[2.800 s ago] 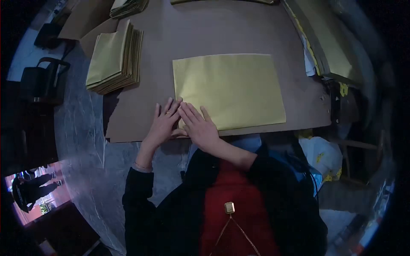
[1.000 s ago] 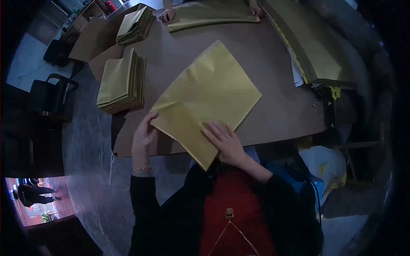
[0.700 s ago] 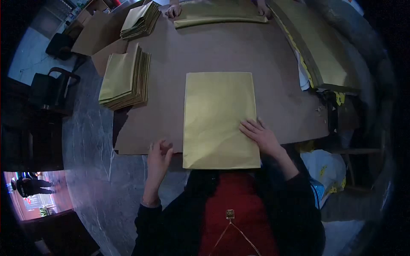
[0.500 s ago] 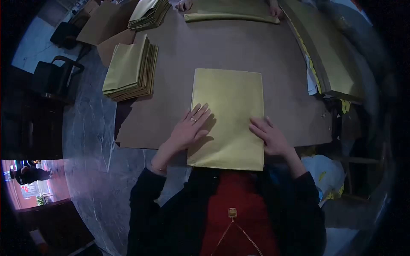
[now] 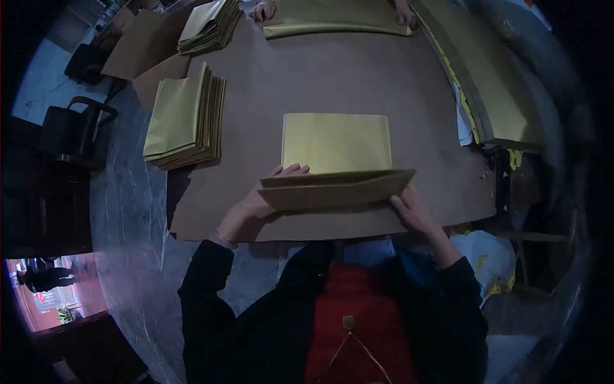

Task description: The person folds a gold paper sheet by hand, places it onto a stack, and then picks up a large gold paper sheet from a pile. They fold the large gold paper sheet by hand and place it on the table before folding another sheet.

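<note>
A golden kraft paper envelope (image 5: 337, 137) lies in front of me, its far part flat on the table. The near part is bent upward, and two edges with a narrow gap show along its top. My left hand (image 5: 259, 200) holds the left end of this raised part, fingertips showing behind it on the flat part. At the other end my right hand (image 5: 411, 208) grips the raised part, thumb on the near side; most of its fingers are hidden.
Stacks of similar envelopes (image 5: 176, 125) (image 5: 208, 25) stand on the brown-covered table (image 5: 307, 77) at the left. Across from me another person's hands (image 5: 262, 10) (image 5: 404, 16) rest at a golden paper sheet (image 5: 339, 29). A long pile of paper (image 5: 492, 83) lies along the right.
The envelope's near part has come up from flat to raised. Both hands have gone from lying on its surface to holding the raised part's ends. The view has shifted slightly.
</note>
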A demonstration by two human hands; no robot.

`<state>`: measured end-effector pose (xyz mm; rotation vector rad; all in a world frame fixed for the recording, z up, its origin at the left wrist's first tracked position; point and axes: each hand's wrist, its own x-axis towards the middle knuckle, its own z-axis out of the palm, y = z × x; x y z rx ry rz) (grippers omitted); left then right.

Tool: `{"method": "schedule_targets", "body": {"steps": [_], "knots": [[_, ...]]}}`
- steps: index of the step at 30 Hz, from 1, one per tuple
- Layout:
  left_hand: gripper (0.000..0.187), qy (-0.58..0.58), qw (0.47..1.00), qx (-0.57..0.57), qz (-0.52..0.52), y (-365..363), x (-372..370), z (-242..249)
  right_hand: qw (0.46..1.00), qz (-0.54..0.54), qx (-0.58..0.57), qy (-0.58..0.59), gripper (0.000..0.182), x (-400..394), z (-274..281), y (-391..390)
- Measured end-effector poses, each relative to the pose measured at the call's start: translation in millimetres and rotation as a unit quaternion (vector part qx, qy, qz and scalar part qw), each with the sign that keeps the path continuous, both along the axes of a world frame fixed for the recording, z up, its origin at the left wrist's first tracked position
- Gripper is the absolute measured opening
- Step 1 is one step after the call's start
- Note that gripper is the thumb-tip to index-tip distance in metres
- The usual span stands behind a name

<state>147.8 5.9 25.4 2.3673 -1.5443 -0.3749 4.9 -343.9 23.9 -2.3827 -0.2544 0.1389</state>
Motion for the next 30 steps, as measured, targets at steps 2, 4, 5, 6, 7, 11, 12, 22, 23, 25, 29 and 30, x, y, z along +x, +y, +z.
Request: {"method": "schedule_targets", "body": {"steps": [2,4,5,6,7,11,12,22,23,25,29,30], "knots": [[0.048,0.314,0.929,-0.096,0.168,13,7,-8,0.954,-0.220,0.104,0.178,0.032,8,5,6],[0.046,0.266,0.928,-0.218,0.147,12,10,-11,0.910,-0.276,0.273,0.144,0.038,14,-21,6],[0.046,0.324,0.887,-0.221,0.242,13,7,-11,0.898,-0.306,0.283,0.139,0.038,22,-21,7],[0.046,0.378,0.835,-0.221,0.335,13,5,-11,0.885,-0.336,0.293,0.134,0.038,30,-21,7],[0.046,0.378,0.835,-0.222,0.333,10,3,-12,0.885,-0.337,0.292,0.133,0.038,37,-20,7],[0.039,0.200,0.854,-0.266,0.401,-18,-20,-13,0.925,-0.356,0.072,0.115,0.040,51,2,20],[0.035,0.134,0.857,-0.250,0.431,-22,-24,-15,0.918,-0.375,0.066,0.114,0.041,53,5,23],[0.031,-0.057,0.841,-0.175,0.509,-38,-30,-18,0.911,-0.385,-0.135,0.066,0.043,67,-1,29],[0.030,-0.072,0.840,-0.170,0.511,-40,-31,-18,0.904,-0.392,-0.145,0.096,0.043,68,4,32],[0.029,-0.112,0.845,-0.202,0.483,-37,-27,-32,0.894,-0.401,-0.155,0.126,0.044,68,3,32],[0.028,-0.142,0.839,-0.163,0.499,-43,-31,-21,0.900,-0.405,-0.126,0.101,0.044,66,1,34],[0.028,-0.140,0.841,-0.166,0.495,-44,-31,-22,0.896,-0.413,-0.124,0.105,0.044,67,2,35]]}}
